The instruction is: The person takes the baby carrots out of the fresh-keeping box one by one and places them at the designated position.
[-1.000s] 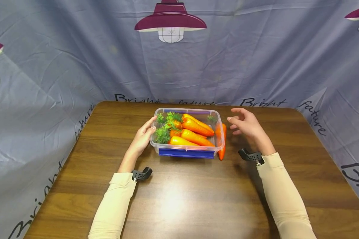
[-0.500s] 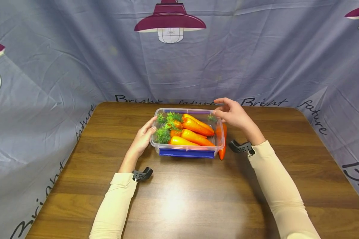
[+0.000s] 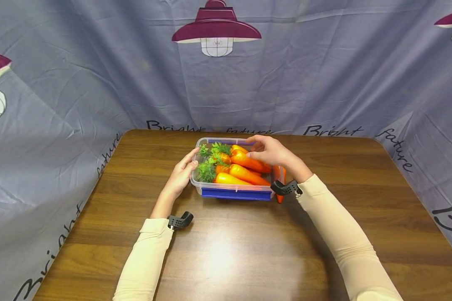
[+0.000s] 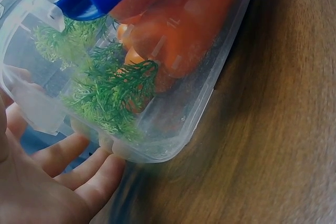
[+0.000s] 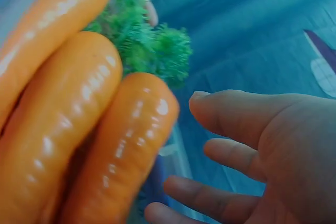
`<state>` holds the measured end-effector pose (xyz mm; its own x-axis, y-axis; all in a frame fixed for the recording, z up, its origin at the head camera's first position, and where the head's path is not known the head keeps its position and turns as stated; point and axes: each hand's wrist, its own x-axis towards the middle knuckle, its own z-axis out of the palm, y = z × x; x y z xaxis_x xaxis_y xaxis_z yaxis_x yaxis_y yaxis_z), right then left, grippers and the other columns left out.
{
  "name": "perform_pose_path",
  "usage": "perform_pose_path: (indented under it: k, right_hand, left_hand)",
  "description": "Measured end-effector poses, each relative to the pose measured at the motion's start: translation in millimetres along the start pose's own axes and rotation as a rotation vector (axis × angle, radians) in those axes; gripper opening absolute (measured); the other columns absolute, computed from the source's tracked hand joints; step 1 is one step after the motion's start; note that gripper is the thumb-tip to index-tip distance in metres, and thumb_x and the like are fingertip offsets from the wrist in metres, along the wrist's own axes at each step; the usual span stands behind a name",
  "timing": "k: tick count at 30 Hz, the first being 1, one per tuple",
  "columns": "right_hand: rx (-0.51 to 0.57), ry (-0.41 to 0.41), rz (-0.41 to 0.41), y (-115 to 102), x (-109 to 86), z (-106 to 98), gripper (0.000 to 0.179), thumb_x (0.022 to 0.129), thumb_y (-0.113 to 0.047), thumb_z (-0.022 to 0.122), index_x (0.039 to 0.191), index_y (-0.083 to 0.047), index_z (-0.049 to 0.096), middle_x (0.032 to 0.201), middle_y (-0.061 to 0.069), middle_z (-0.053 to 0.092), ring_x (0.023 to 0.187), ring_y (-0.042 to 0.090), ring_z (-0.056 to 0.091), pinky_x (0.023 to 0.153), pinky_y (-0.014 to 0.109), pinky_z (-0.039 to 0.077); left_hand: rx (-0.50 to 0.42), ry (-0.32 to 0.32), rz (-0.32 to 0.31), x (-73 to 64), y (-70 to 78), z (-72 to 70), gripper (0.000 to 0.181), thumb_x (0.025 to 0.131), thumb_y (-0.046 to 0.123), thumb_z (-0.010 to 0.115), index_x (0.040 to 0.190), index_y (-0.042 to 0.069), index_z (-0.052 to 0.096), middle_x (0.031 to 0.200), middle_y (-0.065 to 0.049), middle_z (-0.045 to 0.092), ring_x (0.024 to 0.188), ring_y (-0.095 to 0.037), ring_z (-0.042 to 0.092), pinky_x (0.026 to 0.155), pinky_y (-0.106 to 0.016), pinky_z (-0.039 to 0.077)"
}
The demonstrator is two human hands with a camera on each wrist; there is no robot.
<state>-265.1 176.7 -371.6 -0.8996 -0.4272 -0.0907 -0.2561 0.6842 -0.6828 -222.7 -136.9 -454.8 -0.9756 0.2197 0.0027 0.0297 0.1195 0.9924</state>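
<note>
A clear plastic food container (image 3: 235, 187) with blue side clips stands on the table, holding several orange carrots (image 3: 250, 175) with green leafy tops (image 3: 206, 170) toward its left end. My left hand (image 3: 178, 177) rests against that end, thumb at the rim. In the left wrist view its fingers (image 4: 100, 179) touch the outer wall, fairly straight. Over the right half of the container is my right hand (image 3: 273, 152), fingers spread and slightly bent. The right wrist view shows a gap between its thumb (image 5: 231, 111) and the nearest carrot (image 5: 126, 145), with nothing held.
Outside the container's right end lies another orange carrot (image 3: 280, 198), partly hidden by the container and right wrist. The wooden table (image 3: 218, 251) meets a grey-blue curtain (image 3: 286, 75) printed with lamps and lettering at its back edge.
My right hand has moved left from beside the container, across its right rim, to above the carrots. My left hand has stayed at the container's left end.
</note>
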Motion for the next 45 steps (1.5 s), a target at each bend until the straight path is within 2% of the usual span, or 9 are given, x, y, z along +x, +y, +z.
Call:
perform_pose_path:
  k: [5, 8, 12, 14, 18, 20, 29, 39, 45]
  right_hand:
    - [-0.041, -0.03, -0.042, -0.1, 2.4, 12.2, 0.052, 0.093, -0.019, 0.073, 0.14, -0.003, 0.057, 0.124, 0.025, 0.068, 0.114, 0.039, 0.068, 0.1, 0.051, 0.056]
    - [-0.052, -0.026, -0.056, 1.2, 4.2, 17.8, 0.051, 0.092, -0.018, 0.075, 0.137, -0.002, 0.059, 0.119, 0.024, 0.07, 0.106, 0.035, 0.068, 0.089, 0.041, 0.06]
    - [-0.089, -0.013, -0.045, 3.6, 5.0, 23.8, 0.052, 0.09, -0.018, 0.076, 0.136, -0.003, 0.059, 0.109, 0.021, 0.069, 0.093, 0.03, 0.064, 0.074, 0.032, 0.053]
    - [-0.104, -0.018, -0.037, 5.4, 5.1, 27.3, 0.055, 0.09, -0.018, 0.076, 0.139, -0.002, 0.057, 0.111, 0.02, 0.069, 0.094, 0.03, 0.064, 0.077, 0.034, 0.053]
    - [-0.106, -0.022, -0.034, 9.3, 4.5, 33.8, 0.06, 0.092, -0.017, 0.074, 0.145, -0.001, 0.051, 0.125, 0.023, 0.068, 0.111, 0.035, 0.066, 0.095, 0.045, 0.056]
    - [-0.092, -0.013, -0.033, 10.5, 3.9, 35.7, 0.06, 0.093, -0.016, 0.073, 0.146, -0.001, 0.05, 0.128, 0.024, 0.067, 0.114, 0.037, 0.066, 0.099, 0.049, 0.055]
    - [-0.082, 0.017, -0.046, 8.5, 0.1, 33.9, 0.057, 0.092, -0.016, 0.074, 0.143, -0.001, 0.053, 0.122, 0.023, 0.068, 0.109, 0.035, 0.065, 0.095, 0.048, 0.055]
    - [0.065, 0.093, -0.051, 3.6, -7.7, 25.0, 0.061, 0.093, -0.011, 0.073, 0.147, -0.003, 0.048, 0.126, 0.024, 0.067, 0.113, 0.037, 0.067, 0.095, 0.05, 0.057]
    - [0.09, 0.133, -0.061, 9.6, -9.7, 23.6, 0.06, 0.092, -0.011, 0.073, 0.146, -0.002, 0.048, 0.126, 0.024, 0.066, 0.112, 0.038, 0.067, 0.095, 0.05, 0.058]
  left_hand:
    - [-0.004, -0.003, -0.004, -1.3, 1.3, 1.1, 0.053, 0.109, 0.017, 0.041, 0.161, 0.013, 0.032, 0.172, -0.011, 0.019, 0.152, -0.04, 0.032, 0.125, -0.055, 0.028]
    - [-0.002, -0.004, -0.002, -1.4, 2.1, 1.3, 0.053, 0.109, 0.017, 0.041, 0.161, 0.013, 0.032, 0.172, -0.01, 0.019, 0.152, -0.041, 0.032, 0.124, -0.056, 0.029]
    - [0.002, 0.0, 0.005, -0.6, 1.9, 1.2, 0.053, 0.109, 0.017, 0.041, 0.161, 0.013, 0.032, 0.171, -0.01, 0.022, 0.151, -0.041, 0.033, 0.125, -0.056, 0.029]
    - [0.004, 0.002, 0.007, -0.3, 1.2, 1.0, 0.053, 0.109, 0.016, 0.041, 0.161, 0.013, 0.032, 0.171, -0.011, 0.022, 0.151, -0.04, 0.033, 0.126, -0.055, 0.028]
    - [0.006, 0.006, 0.007, -0.2, 0.2, 0.3, 0.053, 0.109, 0.016, 0.041, 0.16, 0.012, 0.032, 0.171, -0.011, 0.02, 0.15, -0.041, 0.035, 0.126, -0.054, 0.028]
    - [0.008, 0.008, 0.005, 0.0, -0.6, -0.1, 0.053, 0.109, 0.017, 0.041, 0.16, 0.012, 0.032, 0.171, -0.012, 0.02, 0.15, -0.041, 0.035, 0.126, -0.054, 0.028]
    - [0.015, -0.001, 0.007, 0.8, -1.1, -0.4, 0.052, 0.109, 0.018, 0.039, 0.161, 0.012, 0.032, 0.171, -0.012, 0.02, 0.151, -0.042, 0.034, 0.126, -0.054, 0.027]
    - [0.007, -0.002, 0.009, 0.1, -0.3, 0.4, 0.052, 0.109, 0.017, 0.041, 0.16, 0.013, 0.033, 0.171, -0.011, 0.02, 0.152, -0.04, 0.032, 0.126, -0.054, 0.027]
    - [0.019, 0.005, 0.005, -0.4, -1.5, 1.0, 0.052, 0.109, 0.018, 0.04, 0.16, 0.015, 0.033, 0.171, -0.011, 0.022, 0.15, -0.041, 0.036, 0.124, -0.057, 0.031]
